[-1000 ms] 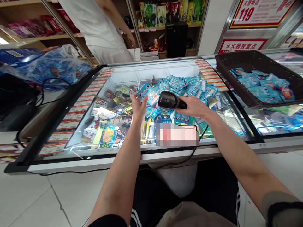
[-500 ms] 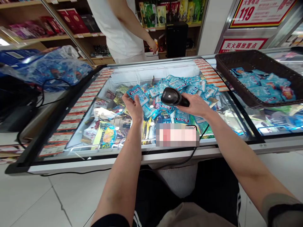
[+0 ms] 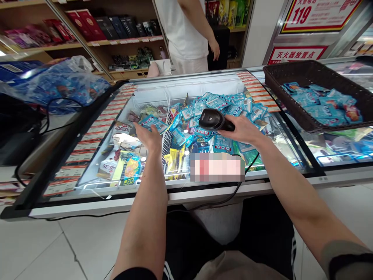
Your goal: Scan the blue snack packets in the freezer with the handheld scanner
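Both bare forearms stretched forward, elbows low. Left hand (image 3: 148, 137) flat, palm down, fingers extended and spread. Right hand (image 3: 243, 130) curled shut in a grip, wrist level.

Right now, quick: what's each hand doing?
Left hand: open, palm down by a blue packet, gripping nothing.
Right hand: closed on the black barcode scanner.

A pixelated pink-and-white blurred patch (image 3: 217, 167) hides whatever lies on the freezer glass before you. Your right hand (image 3: 243, 130) covers the black barcode scanner's (image 3: 214, 119) handle. The white-shirted person (image 3: 189, 31) behind is cut off above the chest.
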The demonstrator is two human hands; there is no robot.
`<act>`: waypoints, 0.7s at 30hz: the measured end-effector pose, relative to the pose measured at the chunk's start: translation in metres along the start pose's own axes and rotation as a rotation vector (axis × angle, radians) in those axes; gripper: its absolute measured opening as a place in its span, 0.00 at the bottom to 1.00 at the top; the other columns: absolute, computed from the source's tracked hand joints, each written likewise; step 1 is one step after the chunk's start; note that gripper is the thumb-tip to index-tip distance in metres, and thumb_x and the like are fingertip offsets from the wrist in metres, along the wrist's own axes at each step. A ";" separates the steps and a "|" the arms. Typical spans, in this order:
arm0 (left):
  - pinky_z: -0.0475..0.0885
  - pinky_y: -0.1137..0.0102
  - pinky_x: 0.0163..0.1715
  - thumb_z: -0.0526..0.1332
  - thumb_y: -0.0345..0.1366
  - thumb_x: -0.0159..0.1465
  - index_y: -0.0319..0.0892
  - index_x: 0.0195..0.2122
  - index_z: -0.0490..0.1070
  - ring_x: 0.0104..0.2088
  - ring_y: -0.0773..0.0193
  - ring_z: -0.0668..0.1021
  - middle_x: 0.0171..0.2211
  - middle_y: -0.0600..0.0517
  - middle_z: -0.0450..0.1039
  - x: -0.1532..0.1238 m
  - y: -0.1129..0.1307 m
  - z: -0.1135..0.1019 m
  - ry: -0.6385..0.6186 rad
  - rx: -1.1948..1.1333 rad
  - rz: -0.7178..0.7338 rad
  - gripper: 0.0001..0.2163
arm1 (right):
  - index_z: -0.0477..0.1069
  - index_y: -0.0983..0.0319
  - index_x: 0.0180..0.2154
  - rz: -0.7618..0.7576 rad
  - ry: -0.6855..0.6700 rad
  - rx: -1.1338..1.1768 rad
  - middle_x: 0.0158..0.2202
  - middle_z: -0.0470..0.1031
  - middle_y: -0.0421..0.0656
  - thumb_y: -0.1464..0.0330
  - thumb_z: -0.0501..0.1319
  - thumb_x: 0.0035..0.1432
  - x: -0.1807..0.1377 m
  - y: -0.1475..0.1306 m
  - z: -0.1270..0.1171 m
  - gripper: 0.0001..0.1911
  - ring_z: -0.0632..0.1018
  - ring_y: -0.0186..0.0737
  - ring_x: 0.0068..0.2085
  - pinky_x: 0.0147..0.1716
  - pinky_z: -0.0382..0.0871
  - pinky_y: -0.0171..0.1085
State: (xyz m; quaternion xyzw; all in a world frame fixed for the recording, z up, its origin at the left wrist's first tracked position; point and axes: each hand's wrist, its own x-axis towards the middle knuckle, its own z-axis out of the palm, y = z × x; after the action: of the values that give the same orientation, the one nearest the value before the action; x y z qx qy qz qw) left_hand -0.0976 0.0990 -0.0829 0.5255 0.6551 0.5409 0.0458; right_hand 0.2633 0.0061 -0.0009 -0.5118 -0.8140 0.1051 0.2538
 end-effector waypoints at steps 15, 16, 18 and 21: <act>0.51 0.49 0.68 0.59 0.37 0.63 0.33 0.64 0.58 0.68 0.45 0.58 0.66 0.31 0.53 -0.020 0.041 -0.005 -0.016 0.307 -0.032 0.28 | 0.71 0.60 0.51 -0.013 -0.008 -0.409 0.40 0.81 0.48 0.56 0.57 0.61 0.006 0.002 -0.002 0.21 0.78 0.51 0.39 0.35 0.60 0.41; 0.52 0.49 0.67 0.59 0.37 0.63 0.33 0.63 0.59 0.68 0.45 0.59 0.66 0.31 0.54 -0.020 0.042 -0.005 -0.013 0.305 -0.023 0.28 | 0.71 0.60 0.52 -0.032 -0.008 -0.431 0.41 0.81 0.48 0.57 0.56 0.62 0.006 0.002 -0.003 0.21 0.78 0.51 0.40 0.35 0.60 0.40; 0.53 0.48 0.67 0.60 0.37 0.63 0.34 0.62 0.61 0.66 0.45 0.60 0.65 0.32 0.55 -0.020 0.042 -0.004 -0.008 0.303 -0.009 0.26 | 0.68 0.60 0.56 -0.076 -0.002 -0.464 0.43 0.80 0.48 0.58 0.55 0.63 0.007 0.002 -0.005 0.23 0.78 0.51 0.42 0.34 0.59 0.40; 0.52 0.47 0.67 0.59 0.36 0.63 0.35 0.60 0.62 0.66 0.45 0.61 0.63 0.33 0.57 -0.019 0.042 -0.003 -0.007 0.296 0.008 0.25 | 0.63 0.61 0.62 -0.138 -0.013 -0.495 0.47 0.79 0.50 0.59 0.55 0.63 0.009 0.002 -0.008 0.27 0.77 0.52 0.45 0.34 0.59 0.40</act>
State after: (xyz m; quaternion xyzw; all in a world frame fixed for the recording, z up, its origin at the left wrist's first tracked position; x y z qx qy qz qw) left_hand -0.0639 0.0768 -0.0593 0.5311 0.7254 0.4367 -0.0320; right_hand 0.2663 0.0145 0.0077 -0.5008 -0.8496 -0.1115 0.1223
